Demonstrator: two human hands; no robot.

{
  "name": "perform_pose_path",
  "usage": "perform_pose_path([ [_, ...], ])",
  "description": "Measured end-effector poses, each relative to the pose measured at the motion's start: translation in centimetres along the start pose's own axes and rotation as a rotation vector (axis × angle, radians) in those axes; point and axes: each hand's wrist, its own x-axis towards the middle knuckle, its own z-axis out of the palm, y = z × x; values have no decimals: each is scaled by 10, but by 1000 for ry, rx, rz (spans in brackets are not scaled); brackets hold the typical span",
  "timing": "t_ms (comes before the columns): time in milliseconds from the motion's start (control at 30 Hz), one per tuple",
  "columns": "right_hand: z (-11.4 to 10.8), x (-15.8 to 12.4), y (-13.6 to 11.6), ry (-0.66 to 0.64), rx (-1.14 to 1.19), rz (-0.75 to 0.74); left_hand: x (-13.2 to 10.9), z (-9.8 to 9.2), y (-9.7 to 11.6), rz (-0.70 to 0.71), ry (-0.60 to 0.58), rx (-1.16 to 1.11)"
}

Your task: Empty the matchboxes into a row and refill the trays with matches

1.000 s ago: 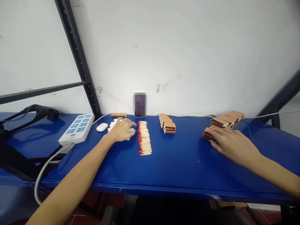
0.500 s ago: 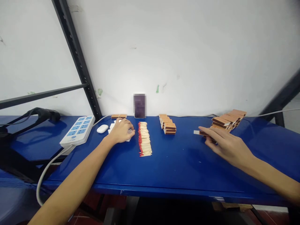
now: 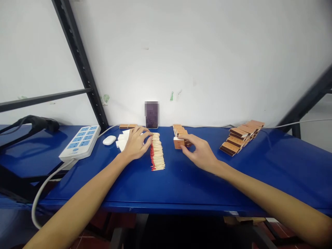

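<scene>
Left hand (image 3: pixel 136 143) over the white trays (image 3: pixel 120 141), right hand (image 3: pixel 201 152) pinching a matchbox (image 3: pixel 178 143) above the middle of the counter (image 3: pixel 259 173).
Left to right: black strap (image 3: pixel 36 121) at the far left, then the power strip (image 3: pixel 80 141), the white earbud case (image 3: pixel 109 140) and the white trays under the left hand. Its fingers lie loosely curled, tips touching the far end of the match row (image 3: pixel 157 152); cannot tell whether they grip anything. The blurred phone (image 3: pixel 151 114) stands against the wall behind the row. Just right of the row, the right-hand fingers are closed narrow on the matchbox, thumb on the near side. The small box stack (image 3: pixel 178 129) sits just behind it. The pile of brown sleeves (image 3: pixel 241 136) lies well apart to the right, untouched.
</scene>
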Motion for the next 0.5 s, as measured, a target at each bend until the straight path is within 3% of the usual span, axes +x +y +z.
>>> perform_pose_path([
  [167,14,3,-8,-71,247,208,-2,2,4,-5,-31,-9],
  [367,-2,-11,15,-78,256,228,-4,3,3,31,-59,5],
  [500,-6,-8,25,-8,382,370,-5,2,1,43,-45,11],
])
